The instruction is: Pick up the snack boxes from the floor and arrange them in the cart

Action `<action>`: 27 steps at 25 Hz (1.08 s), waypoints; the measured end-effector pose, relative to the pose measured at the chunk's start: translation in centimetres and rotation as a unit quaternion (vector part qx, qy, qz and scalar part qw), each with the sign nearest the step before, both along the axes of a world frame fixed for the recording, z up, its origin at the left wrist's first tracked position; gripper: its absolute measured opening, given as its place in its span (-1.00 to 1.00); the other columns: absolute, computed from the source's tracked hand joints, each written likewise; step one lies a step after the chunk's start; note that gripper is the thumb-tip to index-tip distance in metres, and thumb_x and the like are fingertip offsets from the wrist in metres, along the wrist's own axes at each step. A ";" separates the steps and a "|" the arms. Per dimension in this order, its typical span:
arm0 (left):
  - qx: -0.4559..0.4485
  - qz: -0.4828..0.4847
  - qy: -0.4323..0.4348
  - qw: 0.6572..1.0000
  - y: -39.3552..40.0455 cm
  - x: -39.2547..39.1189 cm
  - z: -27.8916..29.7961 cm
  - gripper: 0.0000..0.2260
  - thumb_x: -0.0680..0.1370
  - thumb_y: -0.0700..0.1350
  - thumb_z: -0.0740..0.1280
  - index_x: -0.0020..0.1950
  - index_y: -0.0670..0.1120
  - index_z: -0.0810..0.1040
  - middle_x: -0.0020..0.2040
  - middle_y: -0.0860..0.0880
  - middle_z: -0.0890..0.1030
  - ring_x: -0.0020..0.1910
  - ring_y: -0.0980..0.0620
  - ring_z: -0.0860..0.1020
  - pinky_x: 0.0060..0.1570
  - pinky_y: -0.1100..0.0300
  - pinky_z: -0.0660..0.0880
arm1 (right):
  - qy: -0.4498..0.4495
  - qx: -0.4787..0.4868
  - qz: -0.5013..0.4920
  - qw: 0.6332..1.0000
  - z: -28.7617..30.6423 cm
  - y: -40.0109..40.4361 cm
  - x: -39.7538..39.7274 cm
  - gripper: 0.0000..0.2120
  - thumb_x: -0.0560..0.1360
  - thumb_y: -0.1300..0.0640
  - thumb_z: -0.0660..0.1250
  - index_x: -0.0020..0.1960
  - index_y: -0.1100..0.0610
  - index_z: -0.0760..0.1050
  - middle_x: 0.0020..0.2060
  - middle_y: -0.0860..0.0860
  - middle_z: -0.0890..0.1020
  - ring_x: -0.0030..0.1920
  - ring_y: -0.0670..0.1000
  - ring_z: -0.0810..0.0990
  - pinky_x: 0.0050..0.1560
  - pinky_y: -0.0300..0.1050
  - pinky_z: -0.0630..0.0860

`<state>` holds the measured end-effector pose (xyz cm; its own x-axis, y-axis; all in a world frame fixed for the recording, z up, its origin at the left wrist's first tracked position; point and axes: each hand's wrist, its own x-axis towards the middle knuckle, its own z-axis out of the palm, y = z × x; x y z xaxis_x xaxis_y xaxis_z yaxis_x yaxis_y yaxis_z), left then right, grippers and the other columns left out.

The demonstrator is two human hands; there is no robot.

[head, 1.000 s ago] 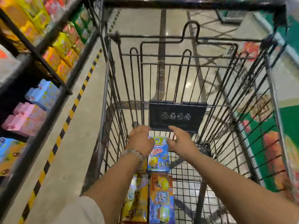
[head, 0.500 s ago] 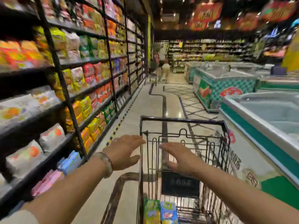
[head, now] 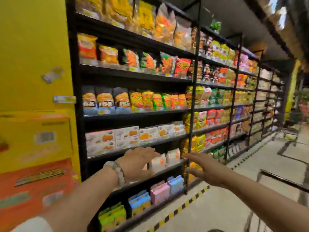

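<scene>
Left hand [head: 138, 162]: raised in front of the lower shelves, fingers spread and relaxed, holding nothing; pale bead bracelet [head: 117, 172] on the wrist.
Right hand [head: 203, 166]: stretched forward at about the same height, fingers straight, palm down, empty.
Hands together: apart from each other, neither touching the shelving.
Cart [head: 282, 180]: only a dark bar at the right edge, beside the right forearm; basket out of view.
Snack boxes of the task: none on the visible floor; cannot tell where they lie.
Floor [head: 222, 205]: pale and glossy, with a yellow-and-black striped strip [head: 187, 204] along the shelf base.
Bottom shelf [head: 143, 213]: small upright cartons in green [head: 112, 216], blue [head: 139, 203] and pink [head: 159, 191], side by side below the left forearm.
Stacked cases [head: 35, 164]: at the left, a yellow case on top of an orange one, print blurred.
White packs [head: 164, 159]: on the shelf just behind the left hand's fingertips.
White cartons [head: 113, 139]: one shelf higher, with orange pictures.
Upper shelves [head: 133, 74]: rows of snack bags in orange, yellow, red and green.
Yellow wall [head: 33, 47]: left of the black shelving [head: 194, 97].
Far aisle: shelving running away to the right, blurred.
</scene>
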<state>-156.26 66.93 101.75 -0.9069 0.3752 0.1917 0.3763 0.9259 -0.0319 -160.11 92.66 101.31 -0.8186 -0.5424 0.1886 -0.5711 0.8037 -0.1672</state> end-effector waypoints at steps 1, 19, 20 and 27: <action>0.004 0.046 -0.010 0.999 -2.6 2.8 0.0 -0.45 0.57 0.09 0.18 0.51 0.15 0.05 0.56 0.07 0.00 0.54 0.00 0.00 0.49 -0.02 0.01 | 0.002 0.001 0.033 0.999 0.0 -2.7 0.9 -0.50 0.57 -0.12 0.15 0.49 -0.10 0.17 0.48 -0.08 0.23 0.49 -0.03 0.16 0.43 -0.17 0.13; -0.042 0.662 -0.019 0.748 -31.2 74.0 6.1 -0.41 0.55 0.03 0.25 0.52 0.05 0.09 0.53 0.01 0.18 0.48 0.00 0.20 0.42 0.09 0.23 | -0.030 -0.031 0.575 0.817 4.5 -56.4 49.1 -0.50 0.60 -0.05 0.14 0.50 -0.05 0.14 0.51 -0.01 0.20 0.49 0.04 0.19 0.45 -0.09 0.16; -0.041 0.686 -0.016 0.727 -31.2 77.2 6.4 -0.42 0.55 0.04 0.25 0.52 0.04 0.10 0.52 0.01 0.21 0.47 -0.01 0.22 0.41 0.09 0.25 | -0.027 -0.028 0.606 0.794 4.7 -58.4 52.2 -0.50 0.60 -0.05 0.13 0.50 -0.06 0.13 0.52 -0.02 0.19 0.50 0.04 0.17 0.47 -0.07 0.14; -0.069 0.797 0.003 0.600 -32.0 90.0 8.6 -0.47 0.55 0.10 0.24 0.48 0.11 0.16 0.47 0.08 0.25 0.43 0.02 0.27 0.40 0.09 0.27 | 0.009 -0.044 0.767 0.641 6.5 -69.5 67.8 -0.49 0.58 -0.12 0.13 0.50 -0.12 0.12 0.51 -0.12 0.18 0.51 -0.06 0.11 0.48 -0.11 0.09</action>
